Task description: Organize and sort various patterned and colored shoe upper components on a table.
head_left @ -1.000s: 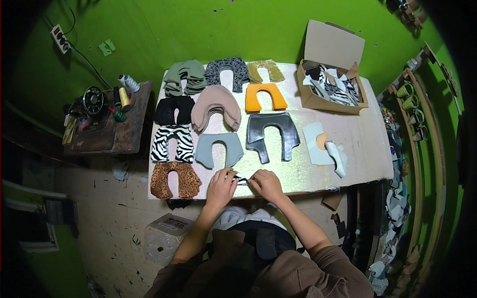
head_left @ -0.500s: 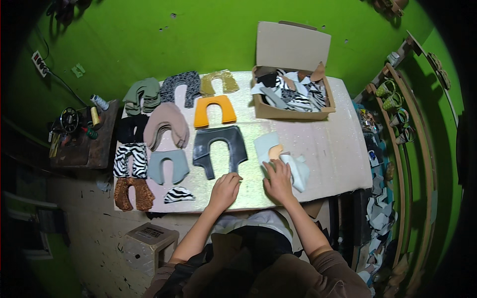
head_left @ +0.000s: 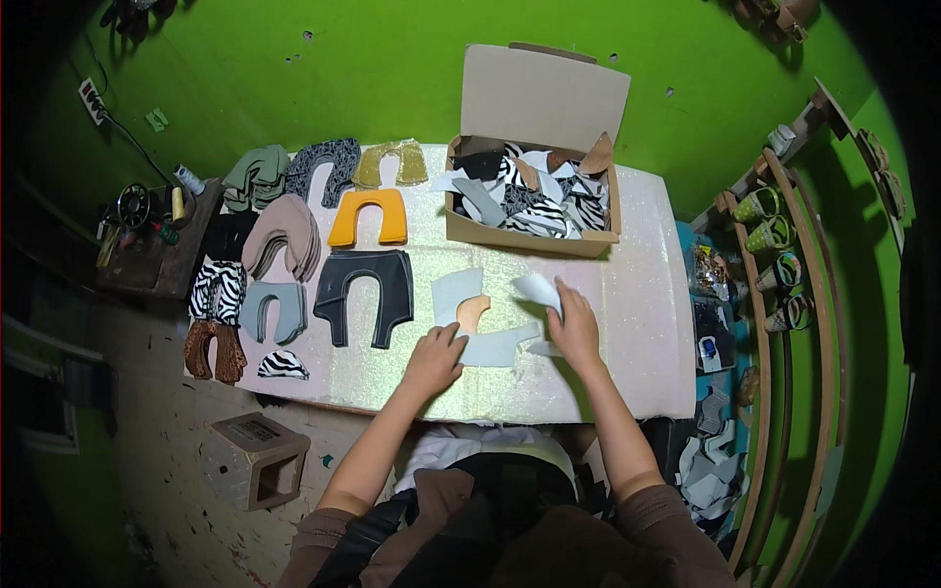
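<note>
On the table in front of me lie pale grey material scraps: an upper piece (head_left: 452,291) and a wide lower strip (head_left: 498,349). A small curved tan piece (head_left: 473,313) sits between them. My left hand (head_left: 431,363) rests its fingertips at the left end of the lower strip, with its fingers apart. My right hand (head_left: 576,331) pinches a whitish scrap (head_left: 536,290) between thumb and fingers, tilted above the table. A narrow pale scrap (head_left: 545,349) shows partly beneath that hand. A stack of black U-shaped pieces (head_left: 336,284) lies beyond my left hand.
An open cardboard box (head_left: 529,237) full of mixed scraps stands at the back. Several U-shaped stacks fill the table's left side, including orange (head_left: 346,218) and dusty pink (head_left: 265,230) ones. A small zebra-print piece (head_left: 283,366) lies near the front edge. A wooden rack (head_left: 789,211) stands right.
My right hand has lifted a whitish scrap off the pile and the pieces are now spread out. My left hand has come to the scraps. The whole view has shifted.
</note>
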The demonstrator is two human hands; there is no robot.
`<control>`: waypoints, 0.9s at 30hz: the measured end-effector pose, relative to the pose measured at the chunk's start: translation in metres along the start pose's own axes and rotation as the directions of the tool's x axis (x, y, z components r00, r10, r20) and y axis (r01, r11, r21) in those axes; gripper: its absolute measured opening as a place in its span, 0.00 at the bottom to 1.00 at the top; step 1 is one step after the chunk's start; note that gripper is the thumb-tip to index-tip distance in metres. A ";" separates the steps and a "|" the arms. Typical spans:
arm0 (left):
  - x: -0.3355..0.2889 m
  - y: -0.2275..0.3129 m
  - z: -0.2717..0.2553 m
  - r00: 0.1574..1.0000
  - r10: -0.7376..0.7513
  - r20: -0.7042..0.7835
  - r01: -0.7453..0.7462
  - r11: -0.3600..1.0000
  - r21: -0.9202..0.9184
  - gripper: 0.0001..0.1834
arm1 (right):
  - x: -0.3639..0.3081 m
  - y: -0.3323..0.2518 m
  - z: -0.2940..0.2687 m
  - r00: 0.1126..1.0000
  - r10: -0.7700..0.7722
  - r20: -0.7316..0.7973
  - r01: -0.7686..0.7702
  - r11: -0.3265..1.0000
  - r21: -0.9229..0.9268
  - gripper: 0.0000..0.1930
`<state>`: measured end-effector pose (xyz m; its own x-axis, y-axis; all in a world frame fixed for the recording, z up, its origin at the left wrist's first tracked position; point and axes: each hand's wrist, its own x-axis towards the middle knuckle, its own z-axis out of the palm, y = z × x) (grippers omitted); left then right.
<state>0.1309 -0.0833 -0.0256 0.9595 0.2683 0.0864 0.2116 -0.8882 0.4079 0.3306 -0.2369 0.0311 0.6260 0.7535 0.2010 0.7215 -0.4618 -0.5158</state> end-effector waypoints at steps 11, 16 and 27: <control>0.008 0.003 -0.004 0.992 0.123 -0.021 -0.120 0.987 0.109 0.13 | -0.048 -0.029 0.056 0.890 -0.387 0.240 0.408 0.912 -0.044 0.30; 0.022 0.018 -0.026 0.941 0.242 -0.238 -0.226 0.970 0.094 0.07 | -0.029 -0.027 0.052 0.922 -0.361 0.142 0.360 0.932 0.034 0.16; 0.011 -0.005 -0.038 0.863 -0.505 0.007 0.246 0.409 -0.879 0.16 | 0.005 -0.026 -0.001 0.985 0.077 0.157 -0.171 0.611 0.773 0.09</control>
<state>0.1336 -0.0615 0.0081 0.7230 0.6770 -0.1378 0.1593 0.0308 0.9868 0.3152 -0.2218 0.0461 0.6255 0.7797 0.0277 0.1056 -0.0494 -0.9932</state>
